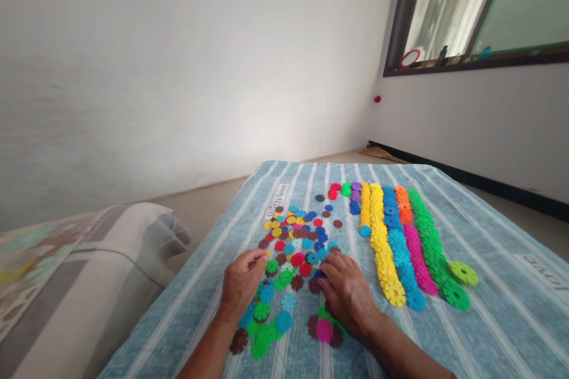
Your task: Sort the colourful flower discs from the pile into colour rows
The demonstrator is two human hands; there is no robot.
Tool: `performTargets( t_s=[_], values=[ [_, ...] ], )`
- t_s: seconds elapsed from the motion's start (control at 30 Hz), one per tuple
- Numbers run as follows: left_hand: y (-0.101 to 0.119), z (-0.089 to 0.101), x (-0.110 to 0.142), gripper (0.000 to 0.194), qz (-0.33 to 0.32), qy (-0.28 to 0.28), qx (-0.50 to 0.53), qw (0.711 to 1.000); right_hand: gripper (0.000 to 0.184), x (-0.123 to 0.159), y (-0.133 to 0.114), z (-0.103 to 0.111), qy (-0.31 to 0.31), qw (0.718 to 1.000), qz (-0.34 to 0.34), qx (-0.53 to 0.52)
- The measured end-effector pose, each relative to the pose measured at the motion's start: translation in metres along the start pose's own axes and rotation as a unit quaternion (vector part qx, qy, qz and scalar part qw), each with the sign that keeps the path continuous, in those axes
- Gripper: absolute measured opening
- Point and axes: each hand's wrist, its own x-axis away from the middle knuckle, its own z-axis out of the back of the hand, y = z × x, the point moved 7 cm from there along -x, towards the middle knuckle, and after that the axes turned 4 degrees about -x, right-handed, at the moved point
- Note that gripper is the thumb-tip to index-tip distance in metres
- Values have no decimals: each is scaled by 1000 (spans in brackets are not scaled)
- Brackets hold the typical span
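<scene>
A loose scatter of multicoloured plastic snowflake discs (293, 243) lies on a blue striped cloth (498, 308). My left hand (242, 284) is curled at the pile's left side, its fingertips pinched together, and whether a disc is between them is hidden. My right hand (349, 293) rests with fingers apart on the discs at the pile's lower right. To the right, long overlapping rows run away from me: yellow (380, 243), blue (398, 243), magenta (416, 257) and green (429, 237). A shorter orange row (403, 204) lies beyond the magenta.
A pale grey cushion (111, 272) lies along the cloth's left side. A white wall (178, 71) stands ahead, and a window (471, 18) is at upper right. A tiled floor (200, 210) shows beyond the cloth's far edge.
</scene>
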Motion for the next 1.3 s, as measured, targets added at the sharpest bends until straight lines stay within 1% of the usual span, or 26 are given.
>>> performTargets(
  t_s=[0.1,0.3,0.53,0.7,0.9,1.03,1.13,1.23,1.3],
  values=[
    [-1,0,1,28,5,2,-4,1000,13,3,7,-3,4,1000,-10,6],
    [-3,0,2,32,20,1,-6,1000,13,6,15,-11,-7,999,-28,-17],
    [-9,-5,-1,29,13,5,0,1000,14,5,18,-12,-4,999,-31,-11],
    [-9,-8,-2,28,14,-6,4,1000,15,4,17,-12,-1,999,-32,-7],
    [0,-15,-3,27,13,-29,4,999,14,4,19,-12,-2,999,-33,-8],
    [15,-21,-6,26,-26,-54,-27,998,14,4,19,-11,-1,999,-34,-10],
    [24,-26,-12,24,-46,-84,-60,994,13,4,20,-12,0,999,-31,-11],
    [31,-35,-22,21,-66,-112,-106,986,13,5,20,-12,-1,1000,-29,-12],
    [36,-45,-28,22,-90,-130,-142,977,13,5,19,-12,-2,1000,-27,-12]
  ],
)
